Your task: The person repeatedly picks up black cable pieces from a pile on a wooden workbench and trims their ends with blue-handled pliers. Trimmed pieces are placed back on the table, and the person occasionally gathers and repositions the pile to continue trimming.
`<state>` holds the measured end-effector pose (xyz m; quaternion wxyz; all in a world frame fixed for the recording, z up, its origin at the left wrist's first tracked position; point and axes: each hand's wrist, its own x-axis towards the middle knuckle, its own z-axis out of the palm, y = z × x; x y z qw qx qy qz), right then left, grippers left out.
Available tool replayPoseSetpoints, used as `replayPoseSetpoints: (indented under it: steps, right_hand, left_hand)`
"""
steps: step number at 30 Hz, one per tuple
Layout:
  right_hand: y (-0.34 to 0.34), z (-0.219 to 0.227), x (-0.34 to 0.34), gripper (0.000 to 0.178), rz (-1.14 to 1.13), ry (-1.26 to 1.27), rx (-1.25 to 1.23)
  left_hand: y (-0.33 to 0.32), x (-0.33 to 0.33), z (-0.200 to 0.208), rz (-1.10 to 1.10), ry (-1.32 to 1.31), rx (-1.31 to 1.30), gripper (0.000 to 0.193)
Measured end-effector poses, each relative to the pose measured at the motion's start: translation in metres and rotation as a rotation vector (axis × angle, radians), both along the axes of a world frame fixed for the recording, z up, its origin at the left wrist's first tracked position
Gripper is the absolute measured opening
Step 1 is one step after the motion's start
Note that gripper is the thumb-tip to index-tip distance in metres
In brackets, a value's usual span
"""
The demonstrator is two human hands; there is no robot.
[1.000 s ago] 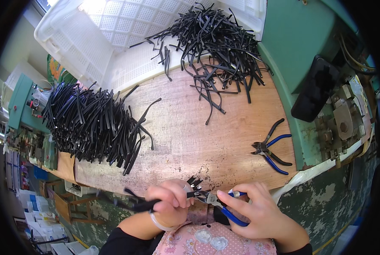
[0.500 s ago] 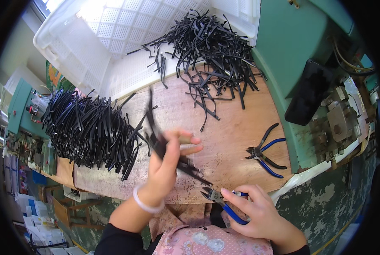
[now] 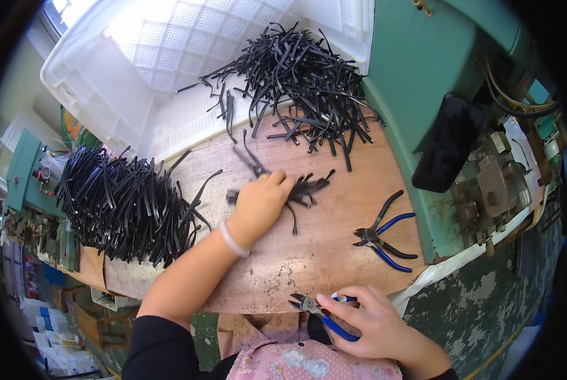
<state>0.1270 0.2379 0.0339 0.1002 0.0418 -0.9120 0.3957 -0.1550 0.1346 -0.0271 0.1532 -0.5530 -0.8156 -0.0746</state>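
Note:
Over the middle of the wooden table, my left hand (image 3: 262, 201) is closed round a small bunch of black strips (image 3: 309, 187). Their ends poke out on both sides of the fingers, and my palm hides the rest. At the table's front edge my right hand (image 3: 373, 323) grips blue-handled cutting pliers (image 3: 307, 304), their jaws pointing left and parted. A large heap of long, thin black strips (image 3: 128, 206) lies left of my left arm. Beyond the hand, another tangled pile of black strips (image 3: 296, 82) spills out of a white plastic crate (image 3: 100, 95).
A second pair of cutting pliers (image 3: 385, 237), with blue and black handles, lies spread on the table (image 3: 334, 253) at the right. The green machine (image 3: 410, 76) stands along the right side, with a dark phone-like slab (image 3: 448, 142) against it. Another green machine (image 3: 25, 171) is far left.
My left hand has moved forward, away from me, with the bunch of strips, and its fingers have curled over them. My right hand and the pliers have barely moved.

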Motion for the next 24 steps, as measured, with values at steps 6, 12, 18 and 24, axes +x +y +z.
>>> replayPoseSetpoints:
  steps: [6, 12, 18, 24]
  right_hand:
    - [-0.005, -0.001, -0.001, 0.066, 0.066, -0.013, -0.049]
    - [-0.007, 0.0, 0.005, 0.064, 0.037, -0.003, -0.041]
    - [-0.01, 0.003, 0.005, 0.062, 0.016, 0.009, -0.027]
    - [-0.007, -0.003, 0.007, 0.063, -0.012, 0.019, -0.027]
  left_hand:
    - [-0.047, 0.047, 0.02, 0.033, -0.176, 0.131, 0.021]
    - [-0.078, 0.061, 0.084, 0.12, -1.222, 0.627, 0.028]
    - [-0.102, 0.092, 0.06, 0.159, -0.828, 0.841, 0.037]
    - [-0.128, 0.112, -0.002, 0.187, -0.526, 0.601, 0.007]
